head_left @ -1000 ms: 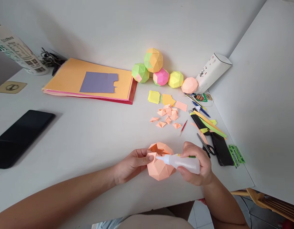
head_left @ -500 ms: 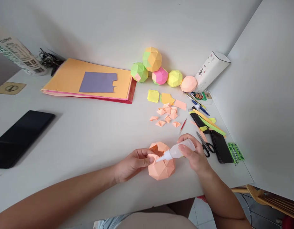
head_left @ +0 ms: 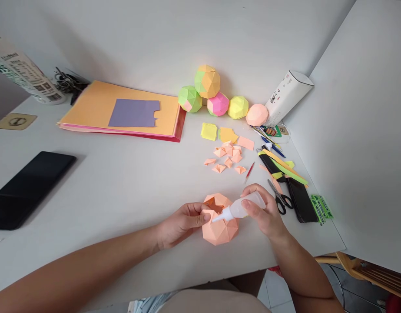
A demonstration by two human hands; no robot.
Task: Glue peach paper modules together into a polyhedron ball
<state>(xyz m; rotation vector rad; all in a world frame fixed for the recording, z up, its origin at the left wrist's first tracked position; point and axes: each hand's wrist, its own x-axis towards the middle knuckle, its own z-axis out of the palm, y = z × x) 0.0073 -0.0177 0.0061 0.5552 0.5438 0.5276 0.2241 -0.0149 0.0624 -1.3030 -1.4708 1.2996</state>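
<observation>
A peach folded-paper ball (head_left: 220, 232) with an opening in its top rests on the table near the front edge. My left hand (head_left: 183, 222) pinches the ball's rim at the left of the opening, thumb outside and fingers partly hidden behind the paper. In my right hand (head_left: 263, 213) is a white glue bottle (head_left: 241, 208), tilted down to the left. Its narrow nozzle points at the paper close to my left thumb; whether the tip touches is too fine to tell. Several small peach folded-paper pieces (head_left: 228, 162) lie beyond the ball.
Finished paper balls (head_left: 238, 107) line the wall. Scissors (head_left: 283, 201), a black phone (head_left: 301, 200) and paper strips (head_left: 288, 169) lie at right. A red-tipped stick (head_left: 250, 170) lies behind my right hand. Coloured sheets (head_left: 84, 104) and a large black tablet (head_left: 31, 189) are at left.
Almost nothing differs. The glue bottle and my right hand have shifted very slightly left; my left hand keeps its hold on the paper ball.
</observation>
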